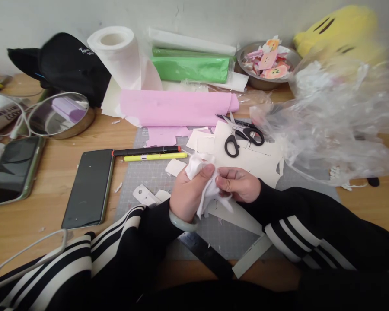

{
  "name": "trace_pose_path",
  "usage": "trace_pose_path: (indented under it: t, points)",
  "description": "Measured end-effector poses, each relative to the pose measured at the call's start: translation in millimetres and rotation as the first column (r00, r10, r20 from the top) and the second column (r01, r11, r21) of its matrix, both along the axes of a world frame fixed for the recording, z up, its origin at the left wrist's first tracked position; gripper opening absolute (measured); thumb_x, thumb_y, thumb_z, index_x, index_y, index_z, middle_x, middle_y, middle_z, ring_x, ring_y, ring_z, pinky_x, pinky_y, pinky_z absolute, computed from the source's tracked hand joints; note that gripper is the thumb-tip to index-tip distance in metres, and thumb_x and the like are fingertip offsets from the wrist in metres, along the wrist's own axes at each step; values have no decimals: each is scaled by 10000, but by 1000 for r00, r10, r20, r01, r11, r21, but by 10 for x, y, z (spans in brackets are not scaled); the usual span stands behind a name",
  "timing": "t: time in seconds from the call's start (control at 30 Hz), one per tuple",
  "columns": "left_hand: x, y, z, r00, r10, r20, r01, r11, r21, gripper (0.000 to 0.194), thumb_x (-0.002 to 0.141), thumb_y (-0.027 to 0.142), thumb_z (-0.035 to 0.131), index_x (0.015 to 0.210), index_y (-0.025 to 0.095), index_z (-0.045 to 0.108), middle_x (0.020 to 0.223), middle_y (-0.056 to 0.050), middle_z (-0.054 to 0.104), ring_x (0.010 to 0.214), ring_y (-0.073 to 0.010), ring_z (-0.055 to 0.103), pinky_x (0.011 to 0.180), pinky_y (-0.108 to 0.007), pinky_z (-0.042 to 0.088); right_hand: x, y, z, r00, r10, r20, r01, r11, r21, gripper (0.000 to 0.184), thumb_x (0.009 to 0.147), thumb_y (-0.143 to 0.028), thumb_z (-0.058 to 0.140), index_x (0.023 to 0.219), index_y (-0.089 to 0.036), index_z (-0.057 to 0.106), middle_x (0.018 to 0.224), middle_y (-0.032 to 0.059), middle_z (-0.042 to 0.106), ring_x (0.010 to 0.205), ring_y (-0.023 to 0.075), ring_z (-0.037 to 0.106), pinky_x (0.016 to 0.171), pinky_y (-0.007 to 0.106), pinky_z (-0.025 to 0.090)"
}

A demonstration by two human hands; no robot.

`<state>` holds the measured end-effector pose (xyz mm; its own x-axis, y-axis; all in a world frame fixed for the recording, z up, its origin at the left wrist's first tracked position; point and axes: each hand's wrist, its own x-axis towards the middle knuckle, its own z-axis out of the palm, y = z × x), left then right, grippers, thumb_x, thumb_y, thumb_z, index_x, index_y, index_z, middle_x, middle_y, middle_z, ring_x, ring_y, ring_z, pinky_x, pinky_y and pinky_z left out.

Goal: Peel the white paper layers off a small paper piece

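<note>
My left hand (188, 192) and my right hand (238, 183) meet over the grey cutting mat (152, 175) at the middle of the view. Both are closed on a crumpled white tissue (201, 166), which bulges above the left thumb and hangs down between the palms. A pale bangle sits on my left wrist. Cream card pieces (256, 162) lie just behind the hands, with black-handled scissors (243, 136) on top of them. A steel ruler (204, 252) runs under my left forearm.
Left of the mat lie two dark phones (89, 188), a black marker (145, 151) and a yellow highlighter (155, 157). Pink paper roll (178, 108), green roll, toilet roll, black cap and round mirror stand behind. A clear plastic bag (337, 121) and sticker bowl (266, 65) fill the right.
</note>
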<state>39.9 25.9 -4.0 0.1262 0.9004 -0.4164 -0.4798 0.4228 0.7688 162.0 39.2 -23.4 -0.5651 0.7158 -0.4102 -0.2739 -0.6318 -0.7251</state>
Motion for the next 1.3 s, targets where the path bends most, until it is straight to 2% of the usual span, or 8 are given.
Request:
trace_pose_path:
  t: [0.3, 0.53, 0.77, 0.97, 1.07, 1.2, 1.3]
  points:
    - [1, -3, 5, 998, -44, 46, 44, 999, 0, 190, 630, 253, 667, 688, 157, 513, 504, 20, 562, 454, -137, 566, 456, -254, 467, 25, 28, -9, 993, 62, -103, -63, 998, -5, 362, 541, -400, 729, 543, -116, 503, 454, -30, 488, 404, 41, 421, 401, 175, 297]
    - [0, -4, 5, 990, -91, 106, 88, 996, 26, 137, 677, 233, 628, 696, 152, 519, 486, 10, 570, 519, -166, 605, 502, -277, 492, 36, 12, -25, 992, 67, -111, -74, 995, -62, 357, 541, -396, 731, 565, -125, 500, 475, -31, 457, 431, 47, 412, 406, 180, 274]
    - [-10, 15, -3, 985, -55, 162, 59, 998, -21, 146, 676, 235, 630, 706, 151, 514, 530, 10, 578, 540, -156, 607, 527, -279, 500, 69, 40, 61, 928, 25, -371, -92, 983, -162, 326, 638, -306, 655, 578, -158, 370, 538, -38, 312, 486, 55, 352, 441, 189, 281]
    - [-1, 10, 6, 989, 2, 146, 4, 999, -43, 145, 647, 194, 645, 693, 148, 516, 551, 24, 548, 519, -113, 557, 527, -242, 465, 103, 67, 37, 917, -126, -378, 54, 979, -196, 320, 712, -349, 590, 599, -169, 352, 569, -29, 313, 514, 69, 349, 450, 187, 284]
    - [-3, 3, 5, 991, -9, 131, 14, 999, -38, 132, 652, 185, 632, 683, 134, 514, 552, 24, 528, 507, -95, 527, 529, -229, 443, 93, 74, 58, 932, -188, -309, 122, 968, -220, 393, 777, -426, 496, 545, -165, 315, 504, -34, 265, 465, 69, 300, 441, 197, 275]
    - [-7, -2, -5, 992, -12, 124, 16, 999, -34, 139, 650, 185, 633, 695, 131, 513, 564, 29, 526, 522, -92, 525, 546, -224, 428, 76, 98, 109, 949, -186, -253, 120, 960, -255, 487, 803, -476, 431, 488, -161, 236, 431, -42, 193, 422, 70, 277, 421, 203, 270]
    - [-9, -2, -9, 995, 2, 104, 2, 1000, -31, 129, 656, 187, 630, 707, 130, 527, 570, 26, 535, 527, -93, 531, 546, -222, 426, 66, 119, 108, 962, -202, -182, 159, 961, -225, 454, 786, -455, 478, 498, -158, 292, 441, -48, 262, 408, 54, 292, 397, 190, 257]
